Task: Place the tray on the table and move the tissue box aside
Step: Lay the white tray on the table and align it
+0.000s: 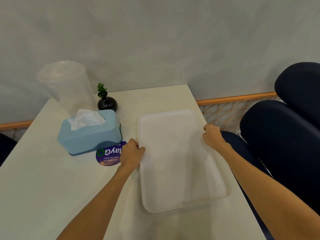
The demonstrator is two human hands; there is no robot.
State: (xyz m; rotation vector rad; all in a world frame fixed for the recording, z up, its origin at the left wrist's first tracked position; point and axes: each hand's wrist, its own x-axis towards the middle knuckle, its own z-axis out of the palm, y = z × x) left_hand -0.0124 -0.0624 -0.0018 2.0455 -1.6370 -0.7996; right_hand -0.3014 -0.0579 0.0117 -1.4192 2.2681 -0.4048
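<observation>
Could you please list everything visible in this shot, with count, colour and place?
tray: one, white, on the table's right half, held by its long edges
tissue box: one, light blue with white tissue sticking out, left of the tray
sticker: one, round, purple, on the table, partly under the tissue box
vase: one, black, with a small green plant, behind the tissue box
plastic container: one, clear, far left of the table
table: one, white, against the wall
chairs: dark blue, at the right
left hand: gripping the tray's left edge
right hand: gripping the tray's right edge
</observation>
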